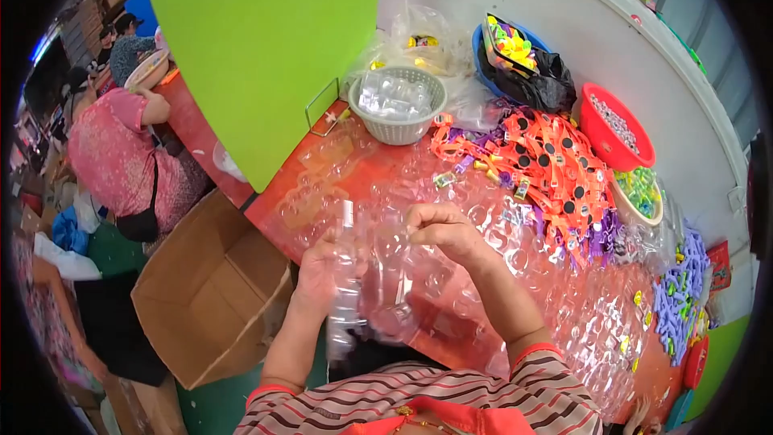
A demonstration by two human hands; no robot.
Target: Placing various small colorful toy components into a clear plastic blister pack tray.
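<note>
Close in front of me, my left hand (319, 272) is closed around a stack of nested clear plastic blister shells (344, 294), held on edge. Beside it, my right hand (448, 232) pinches the upper right edge of another clear blister shell (388, 270). This shell is blurred and see-through, and whether it touches the stack I cannot tell. Under and around my hands, many more clear moulded shells (580, 314) cover the red table (270, 209). A heap of orange straps with black discs (555, 169) lies beyond my right hand.
An open cardboard box (181, 298) stands left of the table. At the back are a grey basket (397, 130) of clear pieces, a blue basin (481, 56) and a red basin (616, 145). Purple pieces (680, 298) lie far right. A green panel (258, 40) rises ahead; people sit left.
</note>
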